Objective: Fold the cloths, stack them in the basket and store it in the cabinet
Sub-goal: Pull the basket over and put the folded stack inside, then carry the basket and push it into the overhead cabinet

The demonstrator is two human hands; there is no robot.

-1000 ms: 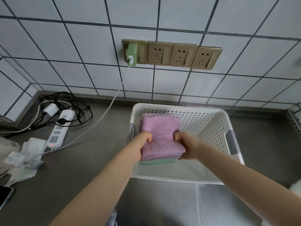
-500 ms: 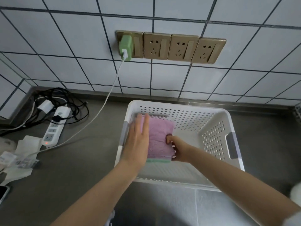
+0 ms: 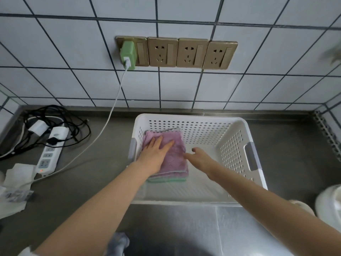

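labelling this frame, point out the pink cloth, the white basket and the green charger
pink cloth (image 3: 177, 156): head view, bare top face.
white basket (image 3: 191, 116): head view, far rim.
green charger (image 3: 128, 53): head view, front face.

We see a basket (image 3: 191, 124) of white plastic, smooth and faintly glossy, its walls punched with round holes and its handles (image 3: 251, 158) of grey plastic. Inside it the folded cloths (image 3: 175, 159) look like soft, napped fabric, matt, the pink top one with a faint embossed pattern and scalloped edges. The counter (image 3: 284, 145) is brushed metal, dull grey with a soft sheen. The wall tiles (image 3: 73, 43) are glazed and smooth with dark grout. The socket plates (image 3: 191, 52) have a satin golden finish, and the charger (image 3: 128, 53) is matt green plastic
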